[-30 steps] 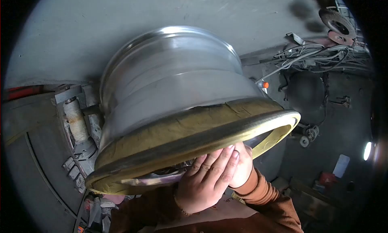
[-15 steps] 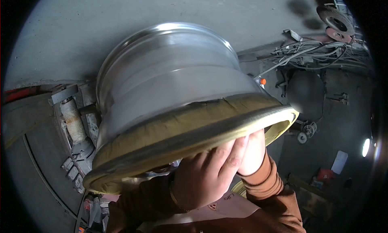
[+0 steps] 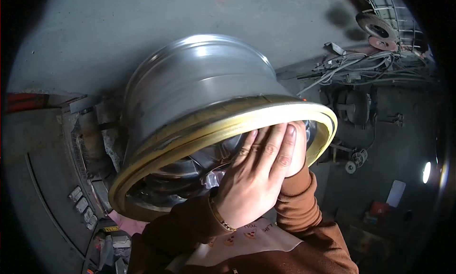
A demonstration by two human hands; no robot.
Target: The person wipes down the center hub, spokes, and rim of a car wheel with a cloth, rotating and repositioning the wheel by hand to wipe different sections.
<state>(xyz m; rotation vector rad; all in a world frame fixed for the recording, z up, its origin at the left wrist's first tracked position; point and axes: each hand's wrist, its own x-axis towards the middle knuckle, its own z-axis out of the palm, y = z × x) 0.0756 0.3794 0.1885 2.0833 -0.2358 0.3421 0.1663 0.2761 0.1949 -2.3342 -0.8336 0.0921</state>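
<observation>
A silver wheel rim (image 3: 199,88) fills the middle of the view, tilted, with its spoked face toward me. Yellow tape (image 3: 166,153) covers its near lip, and dark glossy spokes (image 3: 175,167) show inside. My left hand (image 3: 256,172), with a bracelet at the wrist, lies with straight fingers along the inner side of the taped lip. Just behind it my right hand (image 3: 298,148) is at the same part of the lip. Its fingers are mostly hidden by the left hand and the rim.
A grey wall (image 3: 95,41) stands behind the rim. Cables (image 3: 361,65) and a small tyre (image 3: 375,27) are at the upper right. A wheeled stand (image 3: 358,157) is on the right. Boxes and bags (image 3: 114,245) lie at the lower left.
The rim's face has tipped further into view, so the spokes show. My left hand's fingers are straighter and further up on the lip, beside the right hand. The camera view has shifted slightly.
</observation>
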